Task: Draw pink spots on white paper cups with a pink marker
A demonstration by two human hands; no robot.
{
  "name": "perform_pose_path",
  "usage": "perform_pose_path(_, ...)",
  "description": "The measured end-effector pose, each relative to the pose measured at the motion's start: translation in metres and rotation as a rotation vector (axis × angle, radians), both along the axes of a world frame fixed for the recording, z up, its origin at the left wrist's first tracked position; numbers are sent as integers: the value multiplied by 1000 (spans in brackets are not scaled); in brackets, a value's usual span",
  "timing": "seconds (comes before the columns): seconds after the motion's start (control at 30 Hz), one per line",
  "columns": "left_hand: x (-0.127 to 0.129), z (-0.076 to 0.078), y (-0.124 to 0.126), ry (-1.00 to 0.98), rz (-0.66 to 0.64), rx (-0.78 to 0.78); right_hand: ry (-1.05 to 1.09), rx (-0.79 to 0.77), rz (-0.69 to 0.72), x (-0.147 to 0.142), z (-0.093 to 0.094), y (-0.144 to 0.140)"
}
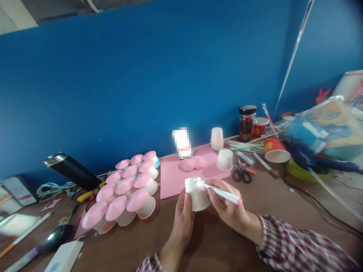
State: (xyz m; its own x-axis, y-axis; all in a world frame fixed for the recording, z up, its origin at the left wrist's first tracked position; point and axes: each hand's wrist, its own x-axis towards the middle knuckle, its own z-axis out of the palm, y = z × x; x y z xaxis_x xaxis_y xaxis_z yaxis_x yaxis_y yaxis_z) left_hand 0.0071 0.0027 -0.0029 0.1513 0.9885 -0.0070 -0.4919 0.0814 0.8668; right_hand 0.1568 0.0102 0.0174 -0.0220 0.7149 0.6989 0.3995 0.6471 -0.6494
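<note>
My left hand point(183, 215) grips a white paper cup point(200, 200) from its left side, with the cup's narrow end up. In my right hand point(231, 207) is a white marker point(225, 194) with a reddish end; its tip points at the upper part of the cup, and I cannot tell whether it touches. Behind the cup lies a pink paper sheet point(168, 181) with pink paper discs point(187, 164) on it. Two more upturned white cups, a nearer one point(224, 160) and a farther one point(217, 139), stand on the right.
Several cups topped with pink paper cones point(117, 207) stand in rows at left. Black scissors point(242, 175), capped markers point(266, 165), a lidded jar point(246, 124) and a red cup point(276, 150) lie or stand right. A black flask point(73, 170) leans left, near a ladle point(55, 238).
</note>
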Motion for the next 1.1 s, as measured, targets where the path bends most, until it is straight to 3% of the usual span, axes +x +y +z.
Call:
perform_pose_path(0.6, 0, -1, 2, -18, 66, -86, -60, -8, -6, -2, 1, -5)
perform_pose_path(1.1, -2, -3, 3, -50, 67, -70, -44, -49, 21, -3, 2, -6)
